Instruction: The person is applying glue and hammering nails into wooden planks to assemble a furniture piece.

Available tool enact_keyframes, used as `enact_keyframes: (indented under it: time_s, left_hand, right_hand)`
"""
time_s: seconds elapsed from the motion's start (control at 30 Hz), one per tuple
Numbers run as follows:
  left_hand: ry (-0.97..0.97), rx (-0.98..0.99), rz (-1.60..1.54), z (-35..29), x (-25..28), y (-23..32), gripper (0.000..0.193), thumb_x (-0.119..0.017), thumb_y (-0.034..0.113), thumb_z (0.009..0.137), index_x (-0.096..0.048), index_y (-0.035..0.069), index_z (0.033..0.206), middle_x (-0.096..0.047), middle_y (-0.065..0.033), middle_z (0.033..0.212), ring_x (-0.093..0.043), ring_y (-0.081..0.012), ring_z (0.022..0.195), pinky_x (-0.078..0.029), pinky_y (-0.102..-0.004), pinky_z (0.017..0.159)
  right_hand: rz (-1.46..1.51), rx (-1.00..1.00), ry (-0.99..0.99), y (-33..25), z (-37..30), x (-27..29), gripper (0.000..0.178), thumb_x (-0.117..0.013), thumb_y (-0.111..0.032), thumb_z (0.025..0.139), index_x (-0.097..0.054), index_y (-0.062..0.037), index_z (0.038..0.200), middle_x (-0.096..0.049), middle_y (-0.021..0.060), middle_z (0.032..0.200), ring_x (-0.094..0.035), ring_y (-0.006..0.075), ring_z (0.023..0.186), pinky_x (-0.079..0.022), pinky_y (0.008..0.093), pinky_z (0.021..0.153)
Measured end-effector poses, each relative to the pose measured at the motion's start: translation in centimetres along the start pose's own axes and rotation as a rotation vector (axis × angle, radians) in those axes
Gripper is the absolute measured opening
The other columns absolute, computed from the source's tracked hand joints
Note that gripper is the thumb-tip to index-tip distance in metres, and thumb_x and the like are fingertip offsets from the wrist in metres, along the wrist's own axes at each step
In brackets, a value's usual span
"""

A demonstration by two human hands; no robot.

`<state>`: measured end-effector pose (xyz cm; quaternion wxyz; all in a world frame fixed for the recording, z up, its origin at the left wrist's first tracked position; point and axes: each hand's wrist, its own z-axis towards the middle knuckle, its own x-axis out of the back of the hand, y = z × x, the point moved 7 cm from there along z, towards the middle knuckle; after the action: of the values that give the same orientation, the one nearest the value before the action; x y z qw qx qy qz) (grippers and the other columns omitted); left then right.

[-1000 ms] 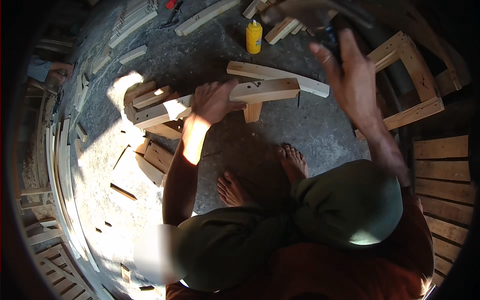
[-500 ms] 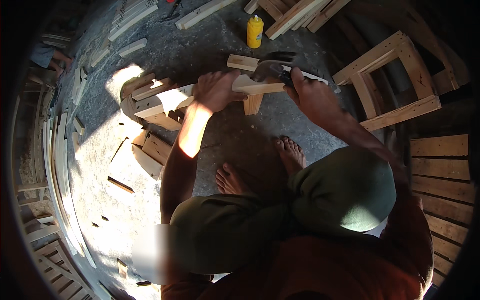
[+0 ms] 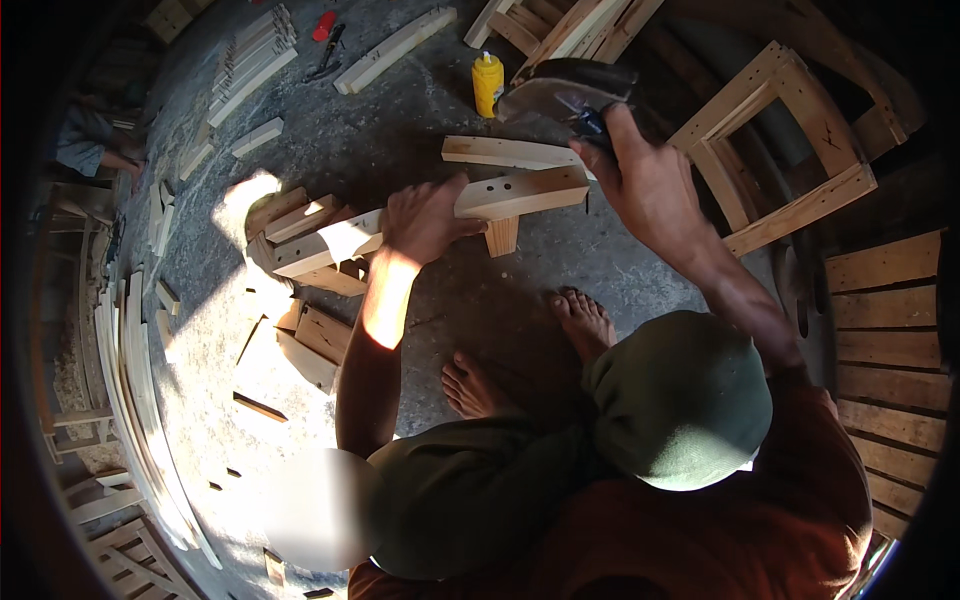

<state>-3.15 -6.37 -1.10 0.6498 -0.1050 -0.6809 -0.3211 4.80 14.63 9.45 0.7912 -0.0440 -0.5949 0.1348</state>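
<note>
My left hand [image 3: 425, 218] wraps over a light wooden beam [image 3: 540, 192], which has two dark holes in its side. Closed around the dark grip of a claw hammer, my right hand [image 3: 655, 190] holds it up above the beam's right end. The hammer head [image 3: 560, 90] is apart from the wood and slightly blurred. A short wooden leg [image 3: 502, 237] stands under the beam. Behind it lies another wooden piece [image 3: 505, 152]. At the beam's left end are several stacked wood pieces [image 3: 300, 220], partly in bright sun.
A yellow bottle [image 3: 487, 86] stands beyond the beam. Wooden frames [image 3: 800, 160] are at the right, above a slatted wooden piece [image 3: 888, 340]. Offcuts [image 3: 322, 338] and long strips [image 3: 130, 400] lie at left. Another person's leg [image 3: 120, 160] shows at far left.
My right hand has lifted the hammer up and away from the beam. The left hand keeps its hold. My view has shifted slightly.
</note>
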Motion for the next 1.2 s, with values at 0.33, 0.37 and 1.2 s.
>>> enact_keyframes:
  time_s: [0.33, 0.37, 1.2]
  left_hand:
    - [-0.036, -0.042, -0.044, 0.1, 0.5, 1.0, 0.054, -0.080, 0.040, 0.075, -0.062, 0.012, 0.117, -0.071, -0.0142, 0.097, -0.066, -0.0386, 0.096, -0.047, -0.0491, 0.083]
    - [-0.003, -0.076, 0.021, 0.0, 0.5, 1.6, 0.055, -0.081, 0.042, 0.074, -0.062, 0.012, 0.116, -0.071, -0.0135, 0.097, -0.066, -0.0380, 0.094, -0.048, -0.0484, 0.080]
    - [-0.016, 0.760, -1.258, -0.3, 1.0, -11.7, 0.069, -0.069, 0.056, 0.089, -0.056, 0.000, 0.128, -0.069, -0.0124, 0.099, -0.069, -0.0205, 0.086, -0.057, -0.0355, 0.074]
  right_hand:
    - [-0.039, 0.037, -0.258, -0.3, -0.3, -4.1, 0.031, -0.062, -0.026, 0.096, -0.048, -0.0010, 0.109, -0.064, 0.0225, 0.064, -0.066, 0.0389, 0.055, -0.053, 0.0491, 0.049]
    - [-0.028, 0.094, -0.154, -0.1, -0.8, -3.8, 0.031, -0.062, -0.026, 0.096, -0.048, -0.0011, 0.108, -0.063, 0.0213, 0.062, -0.066, 0.0393, 0.055, -0.052, 0.0475, 0.048]
    - [1.311, -0.418, -0.203, 12.3, -3.3, -20.5, 0.090, -0.081, -0.001, 0.075, -0.033, -0.0125, 0.150, -0.044, 0.0125, 0.139, -0.056, 0.0193, 0.109, -0.055, 0.0322, 0.082]
